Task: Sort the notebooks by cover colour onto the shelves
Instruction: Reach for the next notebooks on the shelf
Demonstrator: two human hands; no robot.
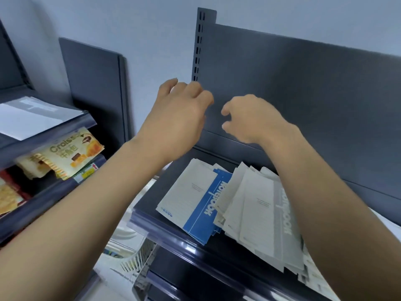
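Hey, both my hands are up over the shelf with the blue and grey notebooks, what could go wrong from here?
The fanned pile of grey paper notebooks seems to jut past the front lip of the dark metal shelf, so a brush from the right hand might tip it off. It also overlaps the stack of blue paper notebooks, so lifting one could drag the other.

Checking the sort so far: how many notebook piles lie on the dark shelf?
2. A blue pile lies at the shelf's left; a grey pile fans out to its right, partly under the right forearm. More may be hidden beneath the arm.
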